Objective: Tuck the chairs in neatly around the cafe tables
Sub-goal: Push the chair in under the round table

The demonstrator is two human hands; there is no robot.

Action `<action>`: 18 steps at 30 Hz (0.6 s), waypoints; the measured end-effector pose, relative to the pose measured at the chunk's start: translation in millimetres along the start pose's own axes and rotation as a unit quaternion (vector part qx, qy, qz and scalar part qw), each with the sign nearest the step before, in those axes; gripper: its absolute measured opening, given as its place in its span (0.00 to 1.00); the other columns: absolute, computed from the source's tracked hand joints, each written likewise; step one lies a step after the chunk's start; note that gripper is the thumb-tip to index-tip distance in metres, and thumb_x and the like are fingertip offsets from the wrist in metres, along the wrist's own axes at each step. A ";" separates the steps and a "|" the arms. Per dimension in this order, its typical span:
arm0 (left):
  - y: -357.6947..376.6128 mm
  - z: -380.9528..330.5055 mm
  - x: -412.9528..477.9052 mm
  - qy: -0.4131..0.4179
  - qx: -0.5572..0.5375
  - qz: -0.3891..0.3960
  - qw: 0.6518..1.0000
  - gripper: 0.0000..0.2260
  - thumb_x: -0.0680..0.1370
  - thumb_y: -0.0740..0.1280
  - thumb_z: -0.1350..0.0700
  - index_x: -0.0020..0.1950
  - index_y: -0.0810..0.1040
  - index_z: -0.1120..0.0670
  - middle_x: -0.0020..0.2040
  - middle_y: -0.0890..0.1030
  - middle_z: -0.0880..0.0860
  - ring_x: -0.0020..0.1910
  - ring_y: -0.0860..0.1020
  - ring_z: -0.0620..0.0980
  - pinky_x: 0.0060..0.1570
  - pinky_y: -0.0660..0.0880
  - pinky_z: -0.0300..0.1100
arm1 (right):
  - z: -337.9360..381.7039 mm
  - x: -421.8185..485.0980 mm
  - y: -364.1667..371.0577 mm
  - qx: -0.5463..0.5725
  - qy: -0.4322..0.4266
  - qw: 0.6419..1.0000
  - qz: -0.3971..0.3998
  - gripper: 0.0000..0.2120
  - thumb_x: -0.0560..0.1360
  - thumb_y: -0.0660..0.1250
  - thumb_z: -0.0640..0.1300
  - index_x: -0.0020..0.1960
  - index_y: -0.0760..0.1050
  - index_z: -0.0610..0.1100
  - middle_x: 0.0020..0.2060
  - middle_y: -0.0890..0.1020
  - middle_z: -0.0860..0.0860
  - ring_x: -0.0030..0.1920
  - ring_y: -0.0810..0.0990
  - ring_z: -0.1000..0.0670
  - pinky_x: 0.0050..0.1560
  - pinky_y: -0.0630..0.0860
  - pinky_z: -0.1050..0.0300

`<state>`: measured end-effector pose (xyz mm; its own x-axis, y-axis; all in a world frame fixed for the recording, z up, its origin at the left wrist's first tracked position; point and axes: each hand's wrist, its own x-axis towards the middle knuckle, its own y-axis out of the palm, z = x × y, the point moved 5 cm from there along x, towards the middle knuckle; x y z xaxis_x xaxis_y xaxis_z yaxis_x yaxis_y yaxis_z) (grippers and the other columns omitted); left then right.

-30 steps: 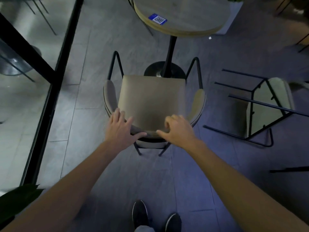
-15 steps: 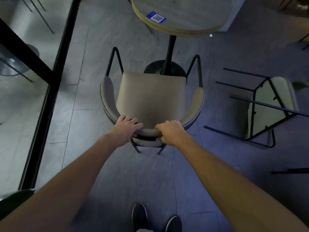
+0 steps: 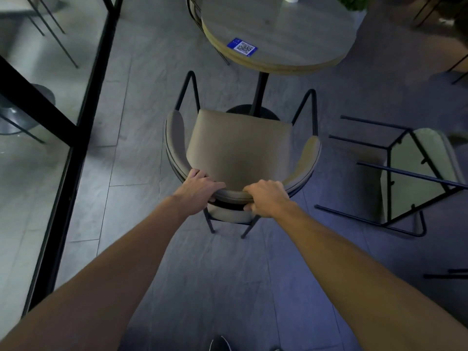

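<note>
A beige padded chair (image 3: 238, 145) with black metal legs stands upright in front of me, its seat facing the round wooden cafe table (image 3: 291, 29). My left hand (image 3: 200, 190) grips the curved backrest on its left part. My right hand (image 3: 266, 197) grips the same backrest to the right of centre, fingers curled under the rim. The chair's front edge is close to the table's black pedestal base (image 3: 253, 110), short of the tabletop's rim. A second beige chair (image 3: 415, 173) lies tipped on its side to the right, legs pointing left.
A black-framed glass partition (image 3: 76, 138) runs along the left. A blue QR sticker (image 3: 242, 47) sits on the tabletop. Another chair (image 3: 195, 13) stands behind the table at its far left. My shoe (image 3: 220, 344) shows at the bottom edge.
Both hands went from resting open on the backrest to closing around it. The chair now sits nearer the table, and the view shows more of the tabletop.
</note>
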<state>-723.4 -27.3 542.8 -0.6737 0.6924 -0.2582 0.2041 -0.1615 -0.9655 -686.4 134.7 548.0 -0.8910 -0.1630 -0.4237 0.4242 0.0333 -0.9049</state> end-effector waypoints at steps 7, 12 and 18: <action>-6.7 11.1 24.2 -0.012 0.037 -0.009 0.999 0.17 0.79 0.66 0.50 0.67 0.70 0.41 0.62 0.79 0.45 0.63 0.72 0.52 0.62 0.65 0.47 | -13.5 20.2 -10.0 0.006 0.006 1.000 0.004 0.14 0.76 0.68 0.57 0.58 0.76 0.52 0.54 0.82 0.49 0.55 0.80 0.43 0.46 0.67 0.52; -12.9 23.8 39.5 -0.057 0.038 0.006 0.998 0.18 0.78 0.67 0.51 0.67 0.71 0.42 0.63 0.78 0.46 0.64 0.71 0.53 0.66 0.63 0.48 | -14.9 36.4 -18.3 0.011 0.011 1.000 0.000 0.14 0.76 0.68 0.57 0.58 0.76 0.51 0.54 0.82 0.48 0.56 0.79 0.42 0.47 0.67 0.51; -16.1 38.5 56.7 -0.106 0.062 0.020 0.992 0.15 0.78 0.66 0.52 0.65 0.74 0.43 0.61 0.77 0.49 0.63 0.72 0.55 0.67 0.63 0.49 | -12.7 54.3 -25.1 0.016 0.004 1.000 -0.017 0.15 0.76 0.68 0.58 0.56 0.76 0.49 0.54 0.82 0.47 0.57 0.79 0.41 0.46 0.66 0.51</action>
<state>-792.3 -12.5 542.4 -0.8032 0.5231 -0.2850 0.1532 -0.2810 -0.9474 -747.5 137.5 547.2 -0.9063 -0.1561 -0.3927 0.3980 -0.0032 -0.9174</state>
